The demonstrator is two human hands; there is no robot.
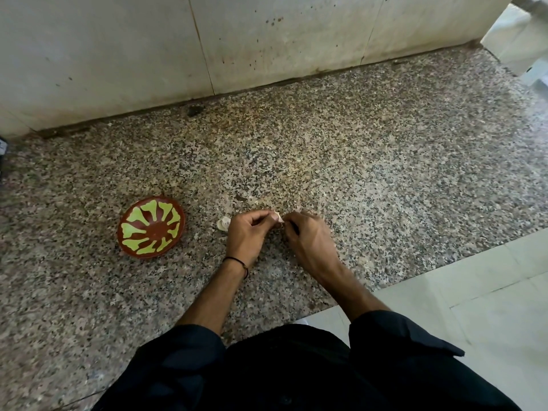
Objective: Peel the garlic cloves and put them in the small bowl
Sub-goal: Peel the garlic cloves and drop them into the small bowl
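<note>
My left hand [246, 232] and my right hand [308, 238] meet above the speckled granite counter [355, 173]. Between their fingertips they pinch a small pale garlic clove [277, 217], mostly hidden by the fingers. More pale garlic [223, 224] lies on the counter just left of my left hand, partly hidden behind it. The small bowl [151, 226], brown with a green leaf pattern, sits on the counter to the left of both hands; nothing shows inside it.
A stained white tiled wall [267, 40] rises behind the counter. The counter's front edge runs diagonally at the right, with pale floor tiles [474, 307] below. A dark object [2, 152] shows at the far left edge. My dark sleeves fill the bottom.
</note>
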